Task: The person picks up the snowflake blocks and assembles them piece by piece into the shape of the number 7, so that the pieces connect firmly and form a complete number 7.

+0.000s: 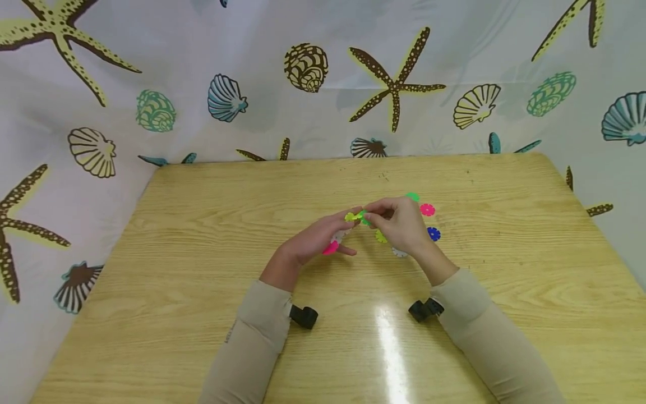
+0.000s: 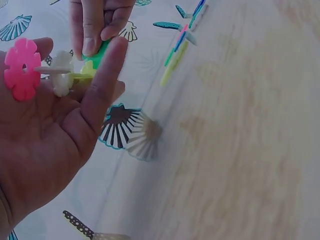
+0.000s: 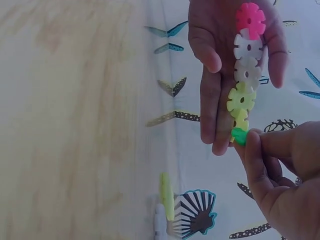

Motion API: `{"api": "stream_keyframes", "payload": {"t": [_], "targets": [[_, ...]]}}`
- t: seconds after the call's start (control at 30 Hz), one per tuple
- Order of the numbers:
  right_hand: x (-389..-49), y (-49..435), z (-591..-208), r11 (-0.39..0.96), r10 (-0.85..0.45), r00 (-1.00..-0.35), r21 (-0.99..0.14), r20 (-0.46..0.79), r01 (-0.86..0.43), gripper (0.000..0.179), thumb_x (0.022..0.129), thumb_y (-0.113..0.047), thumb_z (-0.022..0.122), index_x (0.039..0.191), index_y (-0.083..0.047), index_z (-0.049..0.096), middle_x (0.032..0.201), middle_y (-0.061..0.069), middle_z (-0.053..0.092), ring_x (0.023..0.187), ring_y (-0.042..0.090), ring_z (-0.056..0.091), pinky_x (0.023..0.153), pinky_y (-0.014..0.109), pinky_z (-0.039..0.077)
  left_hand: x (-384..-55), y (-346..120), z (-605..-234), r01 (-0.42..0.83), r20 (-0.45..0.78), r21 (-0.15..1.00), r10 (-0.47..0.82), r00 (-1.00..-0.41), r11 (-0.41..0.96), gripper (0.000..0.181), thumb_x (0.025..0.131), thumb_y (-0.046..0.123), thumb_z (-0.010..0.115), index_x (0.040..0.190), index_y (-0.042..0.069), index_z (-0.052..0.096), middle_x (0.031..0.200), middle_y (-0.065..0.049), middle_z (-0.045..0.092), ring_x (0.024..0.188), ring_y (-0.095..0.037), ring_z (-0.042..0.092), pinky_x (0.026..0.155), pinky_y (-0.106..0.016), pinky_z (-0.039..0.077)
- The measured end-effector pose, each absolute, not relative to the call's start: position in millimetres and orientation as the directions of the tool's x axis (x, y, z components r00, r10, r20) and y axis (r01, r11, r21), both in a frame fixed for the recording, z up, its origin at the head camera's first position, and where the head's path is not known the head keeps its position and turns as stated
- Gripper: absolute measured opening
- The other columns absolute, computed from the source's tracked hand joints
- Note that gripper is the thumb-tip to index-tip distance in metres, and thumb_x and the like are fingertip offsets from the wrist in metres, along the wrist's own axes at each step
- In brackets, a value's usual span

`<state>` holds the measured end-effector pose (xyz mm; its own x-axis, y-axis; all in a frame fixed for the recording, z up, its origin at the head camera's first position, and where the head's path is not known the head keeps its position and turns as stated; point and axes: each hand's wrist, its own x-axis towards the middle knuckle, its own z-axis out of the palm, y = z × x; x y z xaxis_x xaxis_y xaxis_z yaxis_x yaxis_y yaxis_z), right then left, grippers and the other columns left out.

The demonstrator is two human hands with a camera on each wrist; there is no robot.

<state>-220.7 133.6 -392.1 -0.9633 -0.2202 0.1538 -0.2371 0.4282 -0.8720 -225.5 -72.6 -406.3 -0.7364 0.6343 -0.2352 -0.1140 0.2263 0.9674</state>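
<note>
A chain of notched plastic flower discs lies along the palm and fingers of my left hand (image 1: pixel 315 235). In the right wrist view it runs from a pink disc (image 3: pixel 250 21) through white discs (image 3: pixel 248 48) and yellow discs (image 3: pixel 241 100) to a green disc (image 3: pixel 239 136) at the near end. The left fingers are mostly straight beneath the chain. My right hand (image 1: pixel 402 223) pinches the green disc between thumb and index finger, against the last yellow disc. Its joint with that disc is partly covered by the right fingertips.
Loose discs lie on the wooden table (image 1: pixel 227 224) around the right hand: a green one (image 1: pixel 413 196), a pink one (image 1: pixel 428 209), a blue one (image 1: pixel 434 234), a white one (image 1: pixel 399 252) and a yellow one (image 1: pixel 381 237). A shell-patterned cloth (image 1: pixel 323 123) hangs behind the table.
</note>
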Motion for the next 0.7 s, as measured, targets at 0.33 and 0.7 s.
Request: {"api": "stream_keyframes", "payload": {"t": [0.33,0.7], "targets": [[-223,132,-396,0.43,-0.225,-0.96,-0.867,0.169,-0.253,0.014,0.092,-0.007,0.07,0.103,0.001,0.077,0.099,0.017,0.076,0.076,0.024,0.074,0.06,0.02,0.057,-227,-72,-411,-0.125,-0.225,0.972,0.636,-0.738,0.199,0.054,0.109,0.036,0.029,0.16,0.019,0.023,0.165,-0.002,0.024,0.148,-0.026,0.035,0.107,-0.042,0.051],[-222,139,-381,0.347,-0.211,-0.96,-0.905,0.181,-0.247,0.018,0.092,-0.015,0.073,0.106,-0.004,0.077,0.101,0.015,0.076,0.082,0.026,0.074,0.073,0.04,0.064,-227,-74,-402,-0.152,-0.088,0.987,0.654,-0.752,-0.043,0.058,0.108,0.043,0.025,0.157,0.014,0.032,0.162,-0.004,0.034,0.149,-0.026,0.036,0.116,-0.05,0.041]]}}
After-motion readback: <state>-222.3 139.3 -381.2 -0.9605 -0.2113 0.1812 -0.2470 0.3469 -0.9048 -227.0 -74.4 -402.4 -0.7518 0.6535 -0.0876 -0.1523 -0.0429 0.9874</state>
